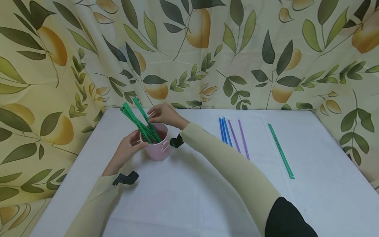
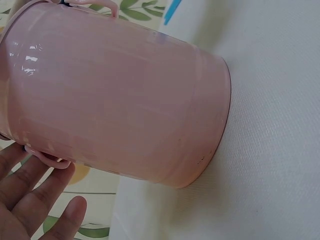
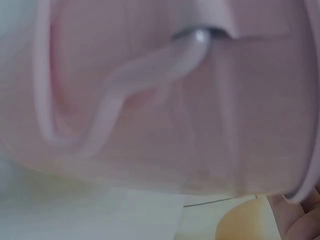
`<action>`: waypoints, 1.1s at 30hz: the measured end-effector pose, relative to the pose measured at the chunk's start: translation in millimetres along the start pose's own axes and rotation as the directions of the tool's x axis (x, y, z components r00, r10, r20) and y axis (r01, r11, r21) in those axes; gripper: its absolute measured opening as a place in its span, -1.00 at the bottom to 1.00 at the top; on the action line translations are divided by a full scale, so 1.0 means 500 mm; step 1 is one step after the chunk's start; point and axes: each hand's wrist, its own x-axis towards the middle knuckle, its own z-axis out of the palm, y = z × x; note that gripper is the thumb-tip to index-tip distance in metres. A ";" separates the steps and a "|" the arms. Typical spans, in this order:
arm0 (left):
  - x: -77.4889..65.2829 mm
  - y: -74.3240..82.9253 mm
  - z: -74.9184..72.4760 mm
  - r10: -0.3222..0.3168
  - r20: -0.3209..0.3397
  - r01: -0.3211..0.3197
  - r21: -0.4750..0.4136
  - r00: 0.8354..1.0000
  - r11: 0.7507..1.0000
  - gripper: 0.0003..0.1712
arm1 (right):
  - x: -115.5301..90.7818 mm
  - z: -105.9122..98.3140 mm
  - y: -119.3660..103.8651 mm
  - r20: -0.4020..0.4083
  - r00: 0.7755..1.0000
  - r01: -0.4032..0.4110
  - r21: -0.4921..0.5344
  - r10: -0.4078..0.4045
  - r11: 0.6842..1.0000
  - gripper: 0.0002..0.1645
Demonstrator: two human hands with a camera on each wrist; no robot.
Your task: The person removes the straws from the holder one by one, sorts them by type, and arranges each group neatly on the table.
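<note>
A pink bucket (image 1: 158,152) with small side handles stands on the table, several green sticks with dark marks (image 1: 137,123) leaning out of it. My left hand (image 1: 125,149) holds the bucket's near-left side at the rim, thumb towards the front. In the left wrist view, the fingers (image 2: 37,192) touch around one handle (image 2: 47,159). Over the far rim, my right hand (image 1: 165,115) pinches one green stick (image 1: 141,109) whose lower end is inside the bucket. The right wrist view is blurred and shows mostly the bucket (image 3: 150,115), with part of a hand at its lower right corner.
Several blue sticks (image 1: 225,130) and two purple sticks (image 1: 243,138) lie beyond my right forearm, which partly covers them. Another green stick (image 1: 280,149) lies farther right on the white table (image 1: 189,197). A leaf-and-fruit patterned cloth (image 1: 189,65) hangs behind the table.
</note>
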 end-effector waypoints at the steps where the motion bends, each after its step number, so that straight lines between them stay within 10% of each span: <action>1: 0.000 -0.001 0.000 0.005 0.001 -0.005 -0.003 1.000 1.000 -0.17 | 0.001 0.002 -0.001 0.005 1.000 -0.003 -0.002 0.003 1.000 -0.63; 33: 0.000 0.002 0.001 0.002 0.004 -0.002 -0.006 1.000 1.000 -0.19 | 0.032 -0.015 -0.036 0.154 0.968 -0.210 0.076 0.196 0.975 -0.73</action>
